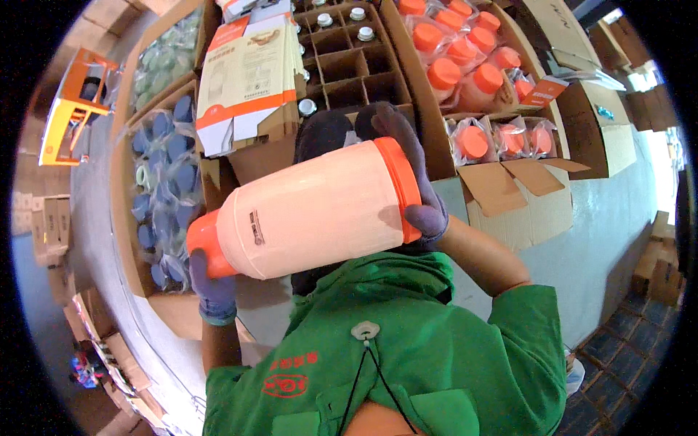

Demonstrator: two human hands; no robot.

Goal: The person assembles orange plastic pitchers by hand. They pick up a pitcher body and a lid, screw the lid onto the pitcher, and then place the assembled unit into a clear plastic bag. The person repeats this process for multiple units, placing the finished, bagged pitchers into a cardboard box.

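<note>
Far left, an orange-and-white box (76, 116); then a carton (121, 211) of blue-lidded bottles (182, 145) in clear plastic; my left hand (213, 288), gloved, is closed on the orange cap (206, 243) at the left end of a big pale flask (313, 207) — some fingers hidden behind it; flat printed boxes (251, 73) stacked beyond; the flask lies nearly sideways in front of my green shirt (422, 341), right end a bit farther out; past it, a divided carton (367, 65) with a few silver-capped bottles (324, 20); my right hand (429, 196), gloved too, grips the flask's orange base (398, 190) — thumb on the near side; farther right, a carton (430, 138) of wrapped orange-lidded bottles (462, 51); just nearer, a smaller carton (520, 212) with more.
</note>
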